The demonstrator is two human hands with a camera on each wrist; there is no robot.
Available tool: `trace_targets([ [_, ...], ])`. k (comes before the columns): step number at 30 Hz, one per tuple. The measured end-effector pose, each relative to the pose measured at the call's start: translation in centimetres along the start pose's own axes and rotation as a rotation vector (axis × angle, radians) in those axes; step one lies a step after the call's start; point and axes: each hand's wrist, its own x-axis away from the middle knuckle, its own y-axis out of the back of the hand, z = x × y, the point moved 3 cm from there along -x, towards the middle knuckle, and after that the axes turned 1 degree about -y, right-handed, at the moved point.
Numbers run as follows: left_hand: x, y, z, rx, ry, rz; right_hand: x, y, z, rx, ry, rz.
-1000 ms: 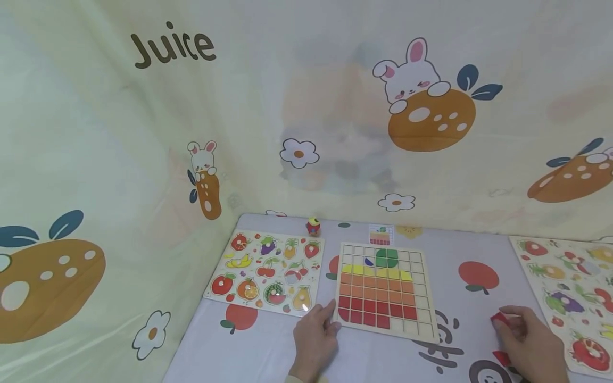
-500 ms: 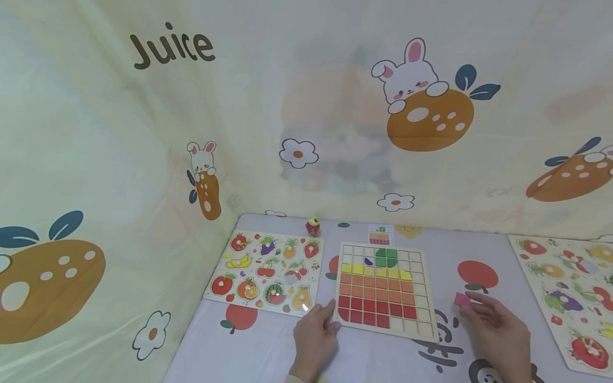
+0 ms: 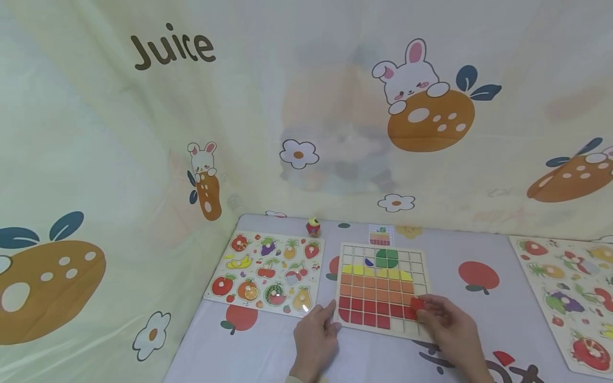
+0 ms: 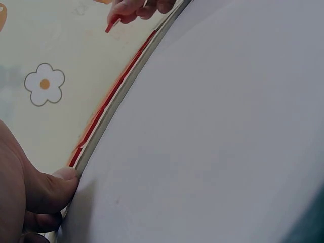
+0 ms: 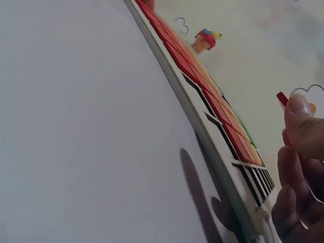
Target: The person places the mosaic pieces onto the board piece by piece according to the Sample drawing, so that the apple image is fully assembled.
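Observation:
A square wooden grid board (image 3: 397,324) lies on the table, with rows of red, orange and yellow tiles and green and blue pieces at its top. My left hand (image 3: 314,338) grips its lower left corner; in the left wrist view the thumb (image 4: 53,190) presses at the edge beside the red tiles. My right hand (image 3: 452,330) pinches a small red tile (image 3: 417,304) between thumb and fingertips, over the board's lower right part. In the right wrist view this tile (image 5: 282,97) is held above the board. Several bare cells show in the bottom row and right columns.
A fruit puzzle board (image 3: 263,274) lies to the left, another fruit puzzle board (image 3: 567,290) to the right. Behind the grid board are a small picture card (image 3: 381,234) and a red and yellow figurine (image 3: 313,227). A red rounded piece (image 3: 504,358) lies on the cloth near my right wrist.
My right hand has moved left from beside the right fruit puzzle to over the grid board, carrying the red tile. My left hand stays at the board's corner.

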Motion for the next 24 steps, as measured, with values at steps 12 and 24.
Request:
trace_targets([
  [12,0.0,0.0,0.0,0.006,0.012,0.002,0.6,-1.5,0.4,0.010,-0.012,0.095],
  [24,0.0,0.1,0.0,0.021,0.012,-0.004,0.2,-2.2,0.5,0.135,0.027,0.214],
])
